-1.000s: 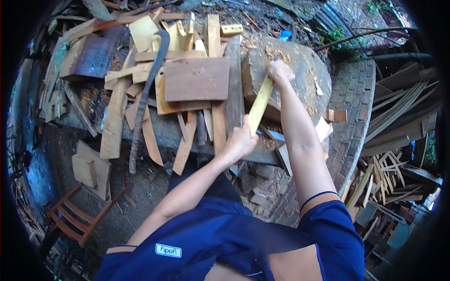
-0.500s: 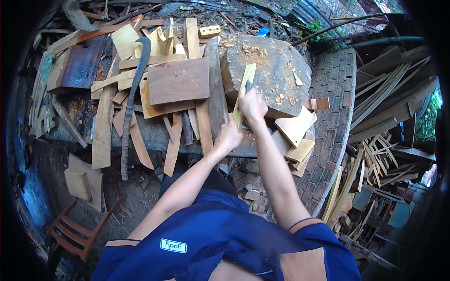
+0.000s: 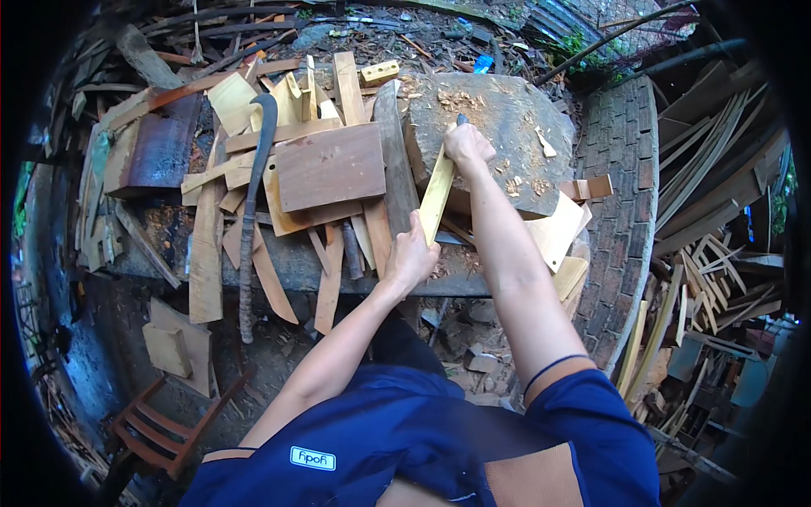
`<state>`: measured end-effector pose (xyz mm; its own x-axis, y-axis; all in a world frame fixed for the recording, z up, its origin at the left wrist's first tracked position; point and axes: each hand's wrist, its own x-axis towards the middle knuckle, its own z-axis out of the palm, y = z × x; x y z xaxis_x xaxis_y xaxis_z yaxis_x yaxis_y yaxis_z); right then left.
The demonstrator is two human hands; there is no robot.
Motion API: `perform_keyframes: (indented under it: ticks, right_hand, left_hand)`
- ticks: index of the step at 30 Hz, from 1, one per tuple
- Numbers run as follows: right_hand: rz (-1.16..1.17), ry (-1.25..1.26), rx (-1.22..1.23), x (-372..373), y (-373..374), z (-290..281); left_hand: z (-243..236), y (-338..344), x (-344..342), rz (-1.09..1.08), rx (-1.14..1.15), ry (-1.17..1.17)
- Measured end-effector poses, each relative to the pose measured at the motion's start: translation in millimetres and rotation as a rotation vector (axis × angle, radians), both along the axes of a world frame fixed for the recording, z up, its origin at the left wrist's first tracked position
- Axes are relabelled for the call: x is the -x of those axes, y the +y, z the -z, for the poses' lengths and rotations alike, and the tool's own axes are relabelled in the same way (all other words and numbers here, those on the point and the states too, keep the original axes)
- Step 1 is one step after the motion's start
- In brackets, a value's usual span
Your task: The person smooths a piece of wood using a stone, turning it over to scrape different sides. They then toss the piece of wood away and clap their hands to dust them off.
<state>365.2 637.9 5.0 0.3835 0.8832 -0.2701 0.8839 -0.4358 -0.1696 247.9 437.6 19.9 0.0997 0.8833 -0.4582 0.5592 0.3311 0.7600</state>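
Left hand (image 3: 411, 256) pinches the pale slat (image 3: 438, 196) low, right hand (image 3: 467, 145) wraps a tool on its top over the chip-strewn block (image 3: 507, 118); shaving seems partway done.

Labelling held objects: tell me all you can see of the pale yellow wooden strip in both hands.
The pale yellow wooden strip is a flat, narrow, fresh-cut slat with straight edges. It lies slanted, its far end on the grey, chip-strewn round chopping block, its near end toward the person. The right hand grips the far end, where something dark shows above the fist; the left hand holds the near end.
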Motion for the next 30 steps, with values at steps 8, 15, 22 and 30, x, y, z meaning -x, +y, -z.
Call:
perform_keyframes:
  ticks: [8,15,22,30]
  right_hand:
    - [0.224,1.187,0.109,-53,38,-24]
    - [0.101,1.584,-0.005,-66,-54,-53]
    - [-0.074,1.283,-0.089,-56,-117,-95]
    - [0.443,1.685,-0.235,-19,-180,-75]
  left_hand:
    - [33,-17,63,0.016,-0.368,-0.387]
    - [-70,-19,120,0.171,0.494,-0.865]
    - [-117,-27,133,0.288,0.651,-0.795]
    - [-73,-12,134,-0.017,0.319,-1.557]
